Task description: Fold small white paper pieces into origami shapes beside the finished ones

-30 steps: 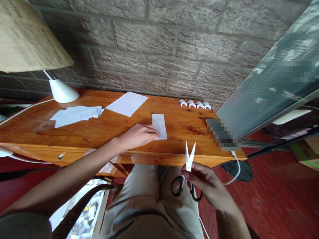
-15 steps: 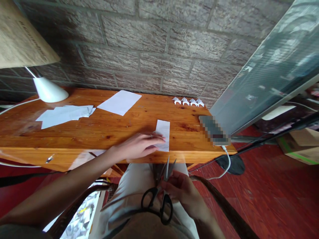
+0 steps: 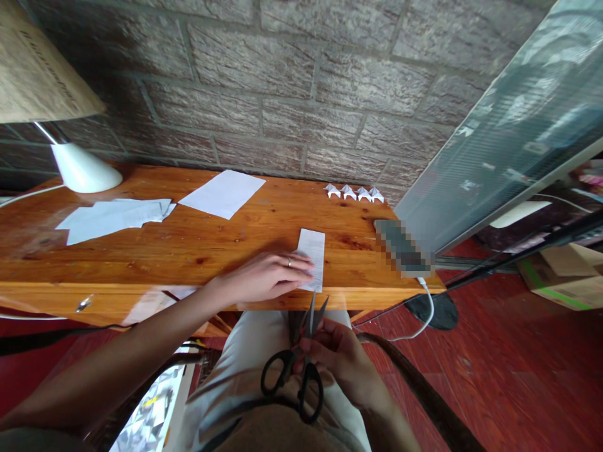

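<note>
Head view: my desk (image 3: 264, 232) crosses the middle of the frame.
Strip (image 3: 318, 245): flat on the desk, just right of centre, lower end at or slightly past the front edge.
Left hand (image 3: 268, 276): centre of frame; fingers nearly straight and together, laid on the strip, not closed round it. Where my thumb rests, I cannot tell.
Right hand (image 3: 339, 358): lower centre; fingers curled closed about the middle of the scissors (image 3: 309, 321), none seen through the loops.
Blades: slightly parted, tips upward, just below the strip; no contact confirmed.
Change: within the last second I drew the strip down to the front edge and brought the scissors leftward beneath it.
Meaning: paper and blades now sit near each other; in my judgement, the scissors want a re-grip in the loops before any cut.
Upper right: four folded pieces (image 3: 348, 193), undisturbed.
Left: stack (image 3: 115, 216) and sheet (image 3: 223, 193), both apart from my hands.
</note>
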### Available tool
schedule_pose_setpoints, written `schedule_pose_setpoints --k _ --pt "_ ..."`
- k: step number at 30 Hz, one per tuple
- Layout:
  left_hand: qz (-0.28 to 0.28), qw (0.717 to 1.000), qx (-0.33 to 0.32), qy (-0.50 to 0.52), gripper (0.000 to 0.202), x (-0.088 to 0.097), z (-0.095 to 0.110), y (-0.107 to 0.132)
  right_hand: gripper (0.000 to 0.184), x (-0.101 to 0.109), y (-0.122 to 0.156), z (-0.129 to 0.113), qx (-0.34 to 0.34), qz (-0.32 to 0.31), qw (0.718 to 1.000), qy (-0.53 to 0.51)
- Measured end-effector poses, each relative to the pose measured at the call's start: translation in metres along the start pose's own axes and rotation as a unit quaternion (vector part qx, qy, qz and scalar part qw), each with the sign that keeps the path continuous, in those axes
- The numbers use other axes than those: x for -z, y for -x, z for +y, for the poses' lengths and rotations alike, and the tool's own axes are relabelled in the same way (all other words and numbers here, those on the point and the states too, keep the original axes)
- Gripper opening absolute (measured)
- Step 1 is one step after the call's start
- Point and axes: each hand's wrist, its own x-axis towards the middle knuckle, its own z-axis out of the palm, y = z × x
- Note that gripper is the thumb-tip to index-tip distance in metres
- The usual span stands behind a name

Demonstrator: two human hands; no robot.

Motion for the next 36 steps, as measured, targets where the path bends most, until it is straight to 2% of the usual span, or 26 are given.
schedule_pose_setpoints --k 6,15,24,36 --pt "-0.004 1.0 -0.012 0.002 0.026 0.0 0.0 0.001 0.031 0.0 0.0 0.0 0.026 0.014 1.0 -0.006" --pt "-0.011 1.0 -0.015 0.001 0.026 0.001 -0.007 -0.006 0.027 -0.003 -0.012 -0.001 0.084 0.092 0.991 -0.053" --pt "-0.051 0.998 -0.015 -0.015 0.033 0.005 -0.005 -0.006 0.031 -0.006 -0.013 0.004 0.107 0.163 0.981 -0.023" --pt "-0.042 0.999 -0.015 0.002 0.032 0.003 -0.008 -0.006 0.033 -0.007 -0.008 0.002 0.113 0.184 0.976 0.015"
